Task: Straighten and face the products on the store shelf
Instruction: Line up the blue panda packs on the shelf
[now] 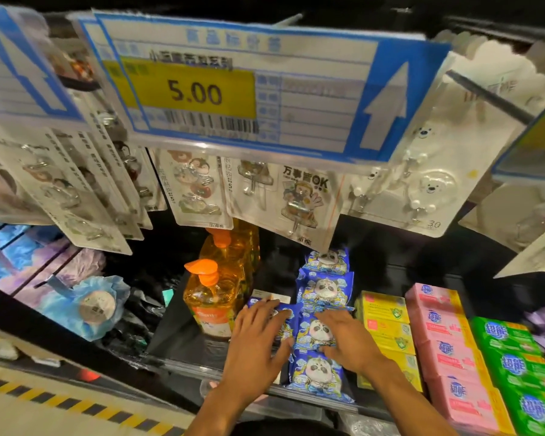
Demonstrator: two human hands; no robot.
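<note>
Several blue packets printed with a panda (323,289) lie in a row running front to back on the low dark shelf (177,338). My left hand (257,338) lies flat, fingers straight, on a blue packet at the left of the row. My right hand (348,339) rests with spread fingers on the right side of a panda packet (317,333) in the middle of the row. The frontmost panda packet (318,377) sits at the shelf's front edge between my wrists.
Two orange pump bottles (216,297) stand left of the packets. Yellow boxes (387,325), pink soap boxes (447,347) and green soap boxes (516,366) fill the right. Carded hooks (291,199) hang above, behind a big price tag (195,92). Bath puffs (88,305) lie at left.
</note>
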